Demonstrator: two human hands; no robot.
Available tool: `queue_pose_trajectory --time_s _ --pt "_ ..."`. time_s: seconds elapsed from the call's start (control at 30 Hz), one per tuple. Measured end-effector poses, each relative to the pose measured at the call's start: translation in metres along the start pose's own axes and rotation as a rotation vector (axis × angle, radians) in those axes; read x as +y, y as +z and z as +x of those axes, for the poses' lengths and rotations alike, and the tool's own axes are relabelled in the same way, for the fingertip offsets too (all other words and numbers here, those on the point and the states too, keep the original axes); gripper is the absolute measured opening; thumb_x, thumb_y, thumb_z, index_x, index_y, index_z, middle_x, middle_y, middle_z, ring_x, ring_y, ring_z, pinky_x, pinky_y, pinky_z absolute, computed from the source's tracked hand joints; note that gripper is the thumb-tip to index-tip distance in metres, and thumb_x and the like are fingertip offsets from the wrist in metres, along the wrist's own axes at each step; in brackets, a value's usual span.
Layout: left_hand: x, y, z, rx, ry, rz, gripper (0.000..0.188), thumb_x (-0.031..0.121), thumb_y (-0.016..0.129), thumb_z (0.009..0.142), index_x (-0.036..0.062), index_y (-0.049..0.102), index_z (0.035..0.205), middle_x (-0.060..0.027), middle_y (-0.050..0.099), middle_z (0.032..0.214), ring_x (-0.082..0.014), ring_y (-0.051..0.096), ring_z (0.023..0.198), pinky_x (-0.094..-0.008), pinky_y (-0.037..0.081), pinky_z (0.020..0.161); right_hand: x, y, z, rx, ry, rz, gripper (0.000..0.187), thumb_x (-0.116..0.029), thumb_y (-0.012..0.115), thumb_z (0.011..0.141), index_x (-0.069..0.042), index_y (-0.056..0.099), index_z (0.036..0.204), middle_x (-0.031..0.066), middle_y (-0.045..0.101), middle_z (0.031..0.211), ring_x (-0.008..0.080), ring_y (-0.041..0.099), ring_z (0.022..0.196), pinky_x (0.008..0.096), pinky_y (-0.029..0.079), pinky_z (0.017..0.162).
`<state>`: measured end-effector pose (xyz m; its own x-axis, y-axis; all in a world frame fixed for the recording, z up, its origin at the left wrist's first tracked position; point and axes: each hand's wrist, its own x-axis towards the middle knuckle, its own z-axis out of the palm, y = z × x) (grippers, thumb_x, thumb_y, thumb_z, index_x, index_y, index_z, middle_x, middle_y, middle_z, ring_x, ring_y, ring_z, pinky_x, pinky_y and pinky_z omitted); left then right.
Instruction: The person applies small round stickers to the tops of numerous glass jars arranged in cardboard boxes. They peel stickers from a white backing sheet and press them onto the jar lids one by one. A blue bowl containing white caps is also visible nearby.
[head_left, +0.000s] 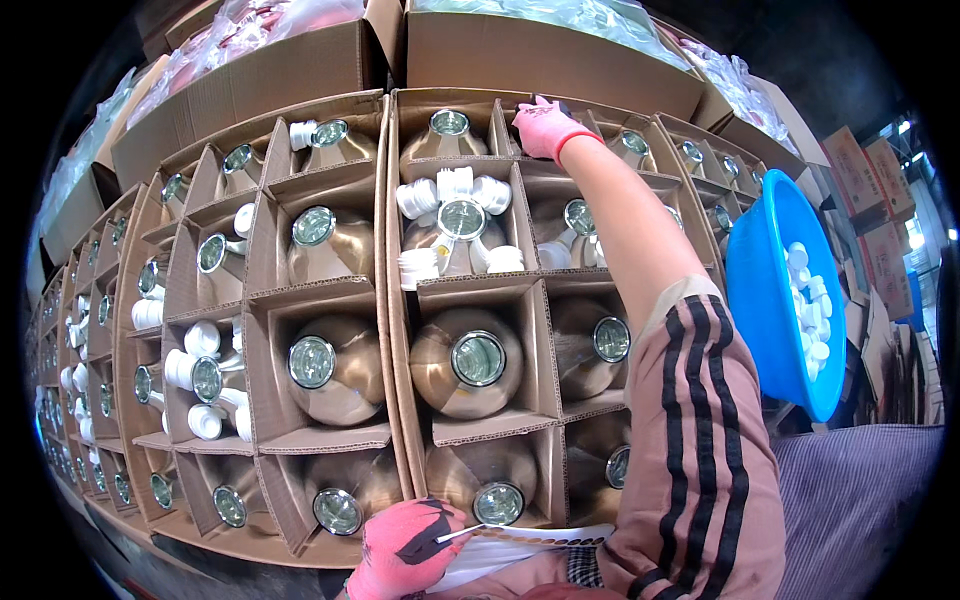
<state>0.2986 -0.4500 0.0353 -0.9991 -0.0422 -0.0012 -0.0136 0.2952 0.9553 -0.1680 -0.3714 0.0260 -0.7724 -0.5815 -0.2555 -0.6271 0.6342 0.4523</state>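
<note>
Black-striped pink sleeve fills the foreground of my feed, its bare forearm stretched over a carton to the far row. At its end I see the right hand, in a pink glove, at a compartment beside the cardboard dividers; its fingertips are hidden from me, so I cannot tell whether they grip anything. Well apart from it, the left hand, gloved likewise, is at the near edge, finger and thumb closed on a thin white strip. Just to its right lies a white band with brown discs; I cannot tell whether the two are one piece. Nearest the left hand is a clear-mouthed glass bottle, standing in its own near-row compartment. Farther back in that column, white caps crowd around the neck of another bottle. On my left stands a second divided carton of bottles, some with caps beside their necks. To the right, a tilted blue basin holds more white caps. Behind the cartons I make out brown boxes with plastic-wrapped contents.
</note>
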Motion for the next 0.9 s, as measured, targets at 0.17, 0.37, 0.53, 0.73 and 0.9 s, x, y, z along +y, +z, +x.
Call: queue_pose_trajectory --time_s 0.17,0.37,0.53,0.73,0.9 --pt "0.004 -0.002 0.001 0.005 0.004 -0.028 0.011 0.004 0.065 0.06 0.0005 0.062 0.07 -0.0104 0.063 0.073 -0.025 0.061 0.072 -0.0329 0.049 0.071 0.0 0.0 -0.005 0.126 0.079 0.048 0.036 -0.017 0.056 0.072 -0.011 0.056 0.108 0.0113 0.044 0.123 0.0289 0.035 0.12 0.0464 0.03 0.095" --pt "0.002 -0.004 0.006 0.02 0.076 -0.113 0.016 0.004 0.068 0.063 0.0 0.061 0.078 -0.0108 0.062 0.077 -0.0261 0.061 0.073 -0.032 0.049 0.069 -0.008 -0.037 -0.104 0.849 0.013 0.94 0.022 -0.019 0.063 0.071 -0.001 0.058 0.083 0.0126 0.059 0.085 0.0253 0.055 0.084 0.0324 0.043 0.074" --pt "-0.003 -0.011 -0.004 0.02 0.037 -0.241 0.012 0.003 0.065 0.065 -0.003 0.059 0.074 -0.0139 0.061 0.077 -0.0236 0.06 0.076 -0.0304 0.047 0.069 -0.074 -0.111 -0.274 0.191 -0.519 1.0 0.035 -0.032 0.065 0.071 0.001 0.055 0.079 0.012 0.054 0.076 0.025 0.054 0.082 0.0325 0.042 0.073" --pt "-0.006 -0.009 -0.013 0.045 0.143 -0.385 0.015 -0.002 0.063 0.066 -0.004 0.057 0.08 -0.0141 0.059 0.081 -0.0257 0.059 0.083 -0.0317 0.046 0.072 -0.123 -0.098 -0.33 -0.098 -0.704 0.719 0.036 -0.03 0.066 0.064 -0.003 0.051 0.081 0.0122 0.053 0.08 0.031 0.052 0.086 0.0378 0.042 0.078" --pt "0.002 -0.017 -0.019 0.239 -0.092 -0.682 0.008 0.002 0.06 0.073 -0.0036 0.058 0.078 -0.0082 0.059 0.083 -0.0115 0.054 0.075 -0.0233 0.043 0.066 -0.127 -0.122 -0.334 -0.111 -0.595 0.84 0.029 -0.017 0.065 0.064 -0.002 0.054 0.086 0.0123 0.054 0.081 0.0298 0.053 0.082 0.0367 0.042 0.073"
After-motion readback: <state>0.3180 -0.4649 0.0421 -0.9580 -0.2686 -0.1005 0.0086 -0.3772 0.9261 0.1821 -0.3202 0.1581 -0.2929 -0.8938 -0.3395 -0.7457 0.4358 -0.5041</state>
